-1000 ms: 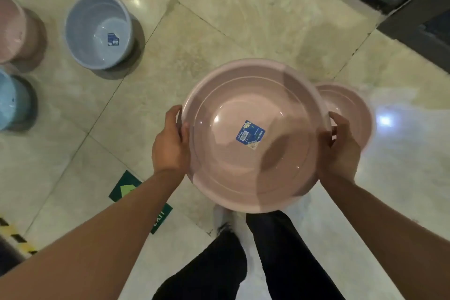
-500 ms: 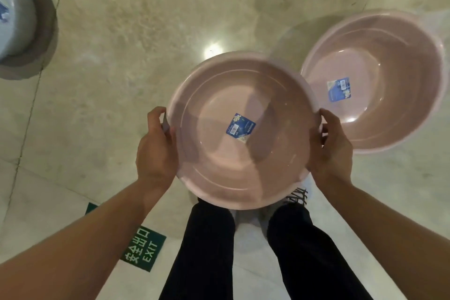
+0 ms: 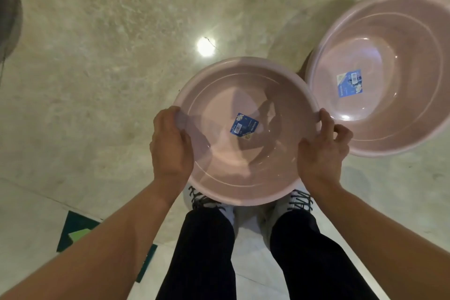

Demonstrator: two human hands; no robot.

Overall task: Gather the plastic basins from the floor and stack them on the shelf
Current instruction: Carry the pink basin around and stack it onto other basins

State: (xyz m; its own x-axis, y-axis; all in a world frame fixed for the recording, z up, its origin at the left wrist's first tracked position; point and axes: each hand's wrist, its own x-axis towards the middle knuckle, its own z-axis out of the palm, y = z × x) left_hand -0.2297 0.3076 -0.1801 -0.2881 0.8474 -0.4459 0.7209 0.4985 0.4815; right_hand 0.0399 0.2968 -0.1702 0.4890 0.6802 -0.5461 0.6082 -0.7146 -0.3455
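Note:
A round pink plastic basin [image 3: 246, 158] with a blue sticker inside hangs in the air above my feet. My left hand [image 3: 170, 143] grips its left rim and my right hand [image 3: 321, 151] grips its right rim. A second, larger-looking pink basin [image 3: 389, 109] with a blue label rests on the marble floor at the right, its rim close to my right hand and just apart from the held basin. No shelf is in view.
Beige marble floor tiles [image 3: 109, 68] spread all around. A green EXIT floor sticker [image 3: 78, 231] lies at the lower left. The dark edge of another basin [image 3: 9, 7] shows at the far left. My legs and shoes stand below the held basin.
I have walked toward the pink basin on the floor; it has grown larger and nearer at the right. The blue and grey basins have slid out of view to the left. Both hands keep their grip.

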